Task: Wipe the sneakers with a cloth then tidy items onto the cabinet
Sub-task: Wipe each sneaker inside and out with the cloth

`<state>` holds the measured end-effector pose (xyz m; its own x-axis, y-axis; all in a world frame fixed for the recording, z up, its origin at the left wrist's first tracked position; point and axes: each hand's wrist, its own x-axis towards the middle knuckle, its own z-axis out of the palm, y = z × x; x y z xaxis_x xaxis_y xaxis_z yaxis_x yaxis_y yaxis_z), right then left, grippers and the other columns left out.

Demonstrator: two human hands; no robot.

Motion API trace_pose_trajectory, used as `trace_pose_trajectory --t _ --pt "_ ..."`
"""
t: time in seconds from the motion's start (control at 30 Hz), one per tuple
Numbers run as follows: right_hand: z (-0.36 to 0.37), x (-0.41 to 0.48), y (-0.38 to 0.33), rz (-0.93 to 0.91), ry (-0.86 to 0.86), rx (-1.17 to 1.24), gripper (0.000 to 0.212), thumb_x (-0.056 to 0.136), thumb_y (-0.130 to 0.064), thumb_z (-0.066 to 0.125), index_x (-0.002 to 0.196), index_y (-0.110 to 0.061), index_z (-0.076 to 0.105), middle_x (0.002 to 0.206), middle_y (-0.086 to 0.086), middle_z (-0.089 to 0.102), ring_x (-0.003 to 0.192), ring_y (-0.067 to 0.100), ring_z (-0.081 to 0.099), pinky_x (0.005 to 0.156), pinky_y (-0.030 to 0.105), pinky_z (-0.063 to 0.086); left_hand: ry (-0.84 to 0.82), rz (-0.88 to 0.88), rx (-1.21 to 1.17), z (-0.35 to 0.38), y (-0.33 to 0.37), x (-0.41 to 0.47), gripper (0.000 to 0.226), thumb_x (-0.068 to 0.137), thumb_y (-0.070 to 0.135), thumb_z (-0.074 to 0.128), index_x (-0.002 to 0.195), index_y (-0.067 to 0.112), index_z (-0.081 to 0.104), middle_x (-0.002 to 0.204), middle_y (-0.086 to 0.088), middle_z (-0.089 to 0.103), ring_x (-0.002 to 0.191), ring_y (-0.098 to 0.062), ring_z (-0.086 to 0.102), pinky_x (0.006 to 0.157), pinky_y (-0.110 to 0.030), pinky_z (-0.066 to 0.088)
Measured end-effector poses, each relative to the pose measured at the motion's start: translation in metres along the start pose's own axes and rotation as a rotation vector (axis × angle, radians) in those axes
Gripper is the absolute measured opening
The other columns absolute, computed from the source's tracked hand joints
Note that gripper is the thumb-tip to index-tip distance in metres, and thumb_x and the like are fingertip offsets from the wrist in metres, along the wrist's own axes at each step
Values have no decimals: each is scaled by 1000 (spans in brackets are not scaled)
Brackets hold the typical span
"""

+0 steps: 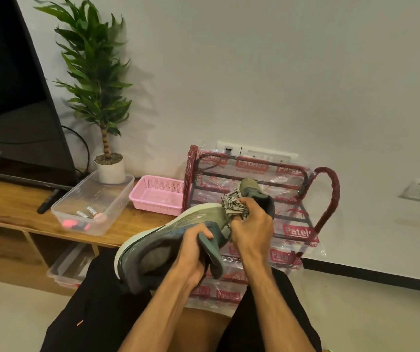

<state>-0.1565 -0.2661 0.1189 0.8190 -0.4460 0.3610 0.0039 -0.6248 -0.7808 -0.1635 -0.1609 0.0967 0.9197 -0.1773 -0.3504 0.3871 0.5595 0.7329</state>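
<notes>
Fingers [248,209] of the right hand [252,224] bunched tight round the cloth [234,203], pressing it into the upper of the sneaker [158,240]; left hand [191,255] clamps the tongue flap, bracing the shoe sole-out over the lap so the wipe gets purchase. Cabinet [13,199] with its pink basket [157,196] sits just beyond, tidying not yet begun

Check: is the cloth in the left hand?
No, the right hand grips the cloth against the sneaker, while the left hand holds the sneaker.
</notes>
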Motion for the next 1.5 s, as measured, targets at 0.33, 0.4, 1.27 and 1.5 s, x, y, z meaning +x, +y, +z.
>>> trace_pose_trajectory --t 0.33,0.4,1.27,1.5 --pt "0 -7 7 37 -34 82 49 78 6 67 117 -23 68 96 -4 73 63 9 66 56 30 60 28 22 -65 1 6 -5 12 56 13 55 68 9 57 68 -8 52 57 -18 48 53 -28 39" --pt "-1 6 13 72 64 53 48 78 4 68 117 -23 67 92 -3 72 67 17 68 58 42 61 45 28 -24 5 4 -4 8 63 10 52 61 15 47 62 -3 43 52 -14 41 47 -25 34" --pt "2 6 6 109 -24 145 50 78 5 66 114 -30 69 84 -12 69 57 17 68 54 42 60 40 -22 -312 3 17 3 40 61 9 48 96 -4 63 87 -18 63 75 -29 59 72 -33 50" --pt "-2 -13 7 41 -202 133 49 77 4 68 115 -26 71 98 -6 74 70 11 71 66 38 61 4 -9 -173 -6 14 4 56 51 14 56 104 -1 64 97 -19 61 85 -32 53 69 -36 46"
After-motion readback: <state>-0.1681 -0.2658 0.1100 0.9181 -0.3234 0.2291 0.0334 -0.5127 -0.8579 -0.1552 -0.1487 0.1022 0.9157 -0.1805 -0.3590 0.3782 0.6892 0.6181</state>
